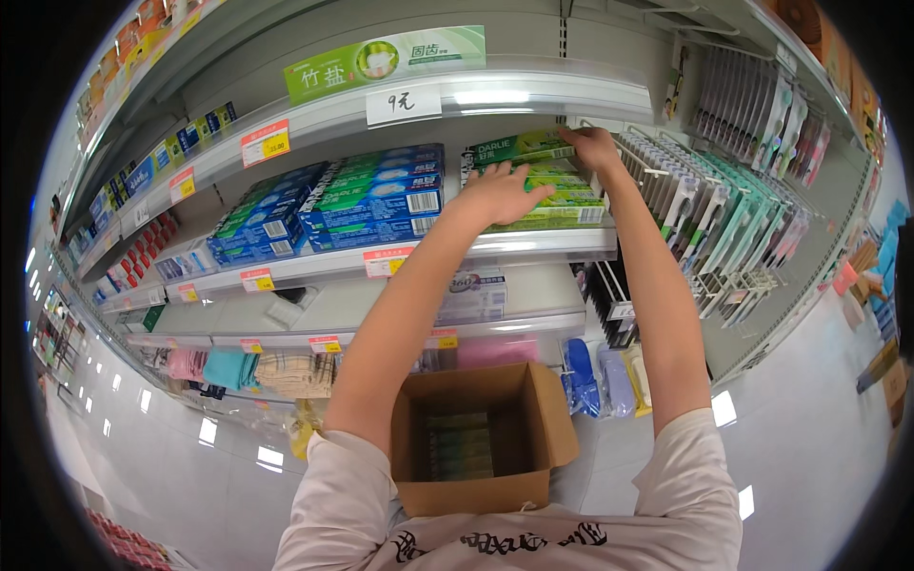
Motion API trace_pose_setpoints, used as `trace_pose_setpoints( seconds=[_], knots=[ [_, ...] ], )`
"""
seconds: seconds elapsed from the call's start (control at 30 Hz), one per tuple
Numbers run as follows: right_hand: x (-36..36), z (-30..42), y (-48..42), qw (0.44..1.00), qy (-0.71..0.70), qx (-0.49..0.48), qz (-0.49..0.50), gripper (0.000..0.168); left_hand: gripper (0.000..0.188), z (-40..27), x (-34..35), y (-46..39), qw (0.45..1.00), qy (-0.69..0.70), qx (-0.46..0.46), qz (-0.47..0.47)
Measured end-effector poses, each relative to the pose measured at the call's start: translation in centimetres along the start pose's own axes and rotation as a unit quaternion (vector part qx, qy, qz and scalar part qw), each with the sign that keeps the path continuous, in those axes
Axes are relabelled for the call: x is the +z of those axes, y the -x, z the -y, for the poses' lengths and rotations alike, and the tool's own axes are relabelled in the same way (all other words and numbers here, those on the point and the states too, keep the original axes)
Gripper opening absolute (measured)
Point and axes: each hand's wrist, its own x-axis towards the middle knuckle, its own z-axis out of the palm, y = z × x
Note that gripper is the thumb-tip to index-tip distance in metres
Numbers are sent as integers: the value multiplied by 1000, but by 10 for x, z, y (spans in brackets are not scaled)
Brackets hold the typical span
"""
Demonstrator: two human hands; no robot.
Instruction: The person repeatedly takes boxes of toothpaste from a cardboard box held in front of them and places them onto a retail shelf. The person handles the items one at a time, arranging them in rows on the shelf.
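My right hand [597, 150] grips the right end of a green Darlie toothpaste box [521, 146], tilted on top of the stack at the back of the shelf. Fingers spread, my left hand [503, 191] lies palm down over the lighter green toothpaste boxes [571, 203] in front of it and covers part of them. To the left stand stacked blue and green Darlie boxes [382, 193]. Below my arms, an open cardboard carton [471, 492] has several green toothpaste boxes [460, 446] at its bottom, in shadow.
Hanging toothbrush packs [714, 207] on metal hooks project close to my right forearm. A shelf lip [543, 96] with a price card runs above my hands. Folded towels [293, 371] and packaged slippers [582, 375] sit low by the carton. More toothpaste boxes [264, 214] stand farther left.
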Motion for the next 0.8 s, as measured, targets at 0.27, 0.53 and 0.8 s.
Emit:
trace_pose_setpoints(
  seconds=[0.27, 0.53, 0.8],
  knots=[
    [6, -20, -16, 963, 241, 105, 64, 52, 101, -1, -5, -5, 999, -41, -10, -6],
    [-8, -71, -42, 927, 362, -91, 33, 38, 96, -7, 0, -29, 998, -2, -51, 32],
    [-5, -18, -26, 910, 382, -50, 155, 38, 70, 1, -4, -22, 999, -21, -25, -40]
  ],
)
